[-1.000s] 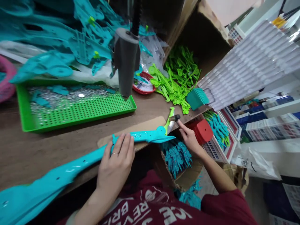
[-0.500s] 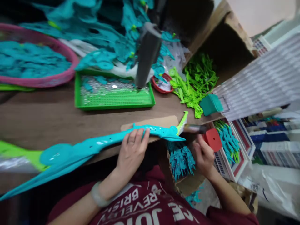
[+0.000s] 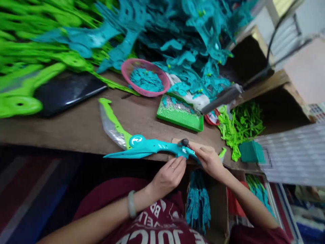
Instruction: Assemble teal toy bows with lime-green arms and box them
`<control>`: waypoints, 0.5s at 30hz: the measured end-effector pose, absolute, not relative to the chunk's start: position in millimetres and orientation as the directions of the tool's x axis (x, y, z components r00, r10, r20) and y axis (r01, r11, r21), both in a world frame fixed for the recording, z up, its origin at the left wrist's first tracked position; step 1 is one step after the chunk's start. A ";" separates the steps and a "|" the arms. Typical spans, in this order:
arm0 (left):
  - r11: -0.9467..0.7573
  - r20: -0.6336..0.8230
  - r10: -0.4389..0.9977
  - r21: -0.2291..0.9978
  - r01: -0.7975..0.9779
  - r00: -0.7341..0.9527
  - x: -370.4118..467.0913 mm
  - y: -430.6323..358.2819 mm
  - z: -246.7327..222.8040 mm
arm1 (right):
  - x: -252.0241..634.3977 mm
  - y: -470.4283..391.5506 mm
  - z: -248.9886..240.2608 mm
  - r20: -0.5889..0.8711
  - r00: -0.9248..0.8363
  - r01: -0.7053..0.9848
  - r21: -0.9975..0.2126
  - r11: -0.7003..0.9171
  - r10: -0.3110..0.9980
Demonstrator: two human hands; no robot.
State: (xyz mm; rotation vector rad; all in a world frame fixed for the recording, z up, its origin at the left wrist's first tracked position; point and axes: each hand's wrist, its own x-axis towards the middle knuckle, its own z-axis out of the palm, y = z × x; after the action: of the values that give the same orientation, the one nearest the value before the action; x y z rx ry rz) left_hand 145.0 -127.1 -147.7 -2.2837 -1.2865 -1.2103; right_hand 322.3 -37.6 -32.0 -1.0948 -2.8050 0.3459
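Note:
A long teal plastic piece [image 3: 149, 146] with a round white-marked disc lies along the table's front edge, joined to a lime green and clear curved part [image 3: 114, 127] at its left end. The fingers of my left hand [image 3: 172, 171] are closed on the teal piece's lower edge, near its right part. Just above and right, my right hand [image 3: 207, 159] is wrapped round a tool with a dark rounded end [image 3: 185, 142], which is over the teal piece. A tan board [image 3: 207, 146] lies under the piece there.
A green tray [image 3: 179, 117] of small metal bits, a pink basket [image 3: 146, 91] of teal parts and a red bowl [image 3: 212, 118] stand behind. Teal and lime parts pile up at the back. A dark lamp-like bar [image 3: 220, 98] hangs above the tray. Below the edge is a box [image 3: 219, 203].
The view has swung left. My right hand, with the tool, has moved from beyond the piece's right end onto it. My left hand has shifted right along the piece, near my right hand.

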 end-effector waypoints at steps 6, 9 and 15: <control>-0.597 0.754 0.595 0.184 0.780 0.278 147.9 -119.1 -151.1 | 245.4 -6.0 -33.7 0.156 -0.881 0.382 -0.318 0.868 0.446; -0.586 0.765 0.588 0.179 0.790 0.263 147.2 -119.9 -151.6 | 201.3 6.2 -40.9 -0.023 -0.955 0.285 -0.351 0.892 0.296; -0.601 0.785 0.561 0.167 0.782 0.263 143.1 -120.4 -151.9 | 114.3 26.4 -56.7 0.166 -0.879 0.333 -0.456 0.825 0.446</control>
State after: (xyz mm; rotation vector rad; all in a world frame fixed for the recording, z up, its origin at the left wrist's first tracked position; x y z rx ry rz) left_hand 143.1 -120.4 -151.9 -2.2810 -1.2441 -1.2523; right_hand 114.3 26.4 -56.7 -0.5973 -2.7426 0.6139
